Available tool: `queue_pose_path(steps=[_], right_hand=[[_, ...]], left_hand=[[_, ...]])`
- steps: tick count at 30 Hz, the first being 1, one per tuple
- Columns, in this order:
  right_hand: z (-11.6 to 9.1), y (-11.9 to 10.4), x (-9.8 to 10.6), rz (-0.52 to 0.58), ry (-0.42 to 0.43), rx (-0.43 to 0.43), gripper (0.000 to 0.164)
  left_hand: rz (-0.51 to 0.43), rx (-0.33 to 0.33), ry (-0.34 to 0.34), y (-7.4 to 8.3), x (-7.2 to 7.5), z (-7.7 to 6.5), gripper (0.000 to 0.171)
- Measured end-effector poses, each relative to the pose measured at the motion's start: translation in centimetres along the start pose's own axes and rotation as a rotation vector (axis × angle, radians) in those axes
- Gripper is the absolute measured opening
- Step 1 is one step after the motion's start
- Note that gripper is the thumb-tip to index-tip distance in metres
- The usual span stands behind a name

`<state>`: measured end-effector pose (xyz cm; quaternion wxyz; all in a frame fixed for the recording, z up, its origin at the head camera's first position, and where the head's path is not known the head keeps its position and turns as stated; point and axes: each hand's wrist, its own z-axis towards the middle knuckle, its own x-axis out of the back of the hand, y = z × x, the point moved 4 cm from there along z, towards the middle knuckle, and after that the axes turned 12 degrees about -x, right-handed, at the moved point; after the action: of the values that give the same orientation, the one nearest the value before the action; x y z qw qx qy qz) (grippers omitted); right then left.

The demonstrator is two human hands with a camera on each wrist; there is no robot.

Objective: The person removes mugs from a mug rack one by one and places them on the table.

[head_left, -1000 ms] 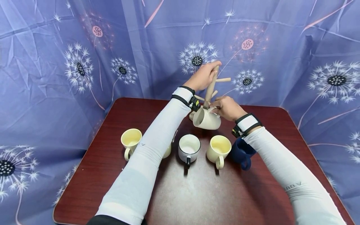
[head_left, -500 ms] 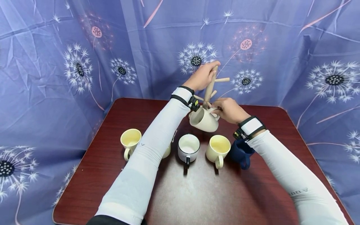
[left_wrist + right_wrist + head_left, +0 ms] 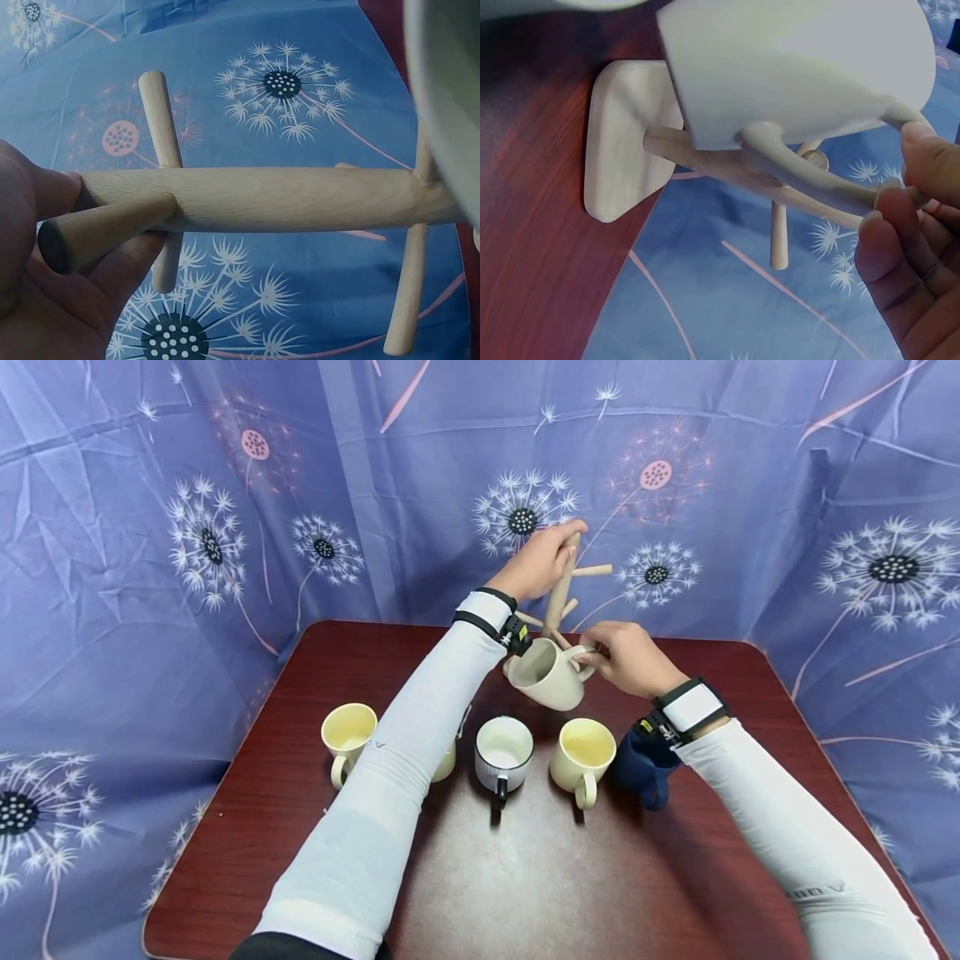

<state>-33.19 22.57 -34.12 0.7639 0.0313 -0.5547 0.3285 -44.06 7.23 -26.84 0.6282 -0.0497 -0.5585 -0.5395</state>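
Note:
My left hand (image 3: 536, 560) grips the top of a wooden mug tree (image 3: 285, 196), fingers and thumb around the trunk beside an upper peg (image 3: 112, 229). My right hand (image 3: 630, 656) pinches the handle (image 3: 810, 172) of an off-white mug (image 3: 551, 681) between thumb and fingertips. Lying on its side above the table, the mug has its mouth toward the left. A lower peg (image 3: 559, 638) of the tree reaches to the handle's loop and overlaps it in the head view. The right wrist view shows the tree's flat base (image 3: 622, 165) on the tabletop, behind the mug.
In a row nearer me stand a yellow mug (image 3: 350, 731), a white mug with a black rim (image 3: 505, 768), another yellow mug (image 3: 581, 772) and a dark blue mug (image 3: 645, 772). My left sleeve partly hides one more mug (image 3: 446, 766). A patterned curtain (image 3: 420, 527) hangs behind the table.
My right hand has slid rightward, out along the handle, and more of the handle and lower peg shows. The mug has shifted slightly left. My left hand stays on the mug tree.

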Motion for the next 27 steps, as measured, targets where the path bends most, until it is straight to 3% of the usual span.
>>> queue_pose_path(steps=[16,27], right_hand=[[-3.3,0.9,1.9,0.071,0.233,-0.064,0.011],[-6.2,2.1,3.8,0.051,0.372,-0.139,0.011]], left_hand=[[0.015,-0.026,0.013,0.1,0.2,0.1,0.041],[-0.004,-0.026,0.022,0.1,0.0,0.0,0.041]])
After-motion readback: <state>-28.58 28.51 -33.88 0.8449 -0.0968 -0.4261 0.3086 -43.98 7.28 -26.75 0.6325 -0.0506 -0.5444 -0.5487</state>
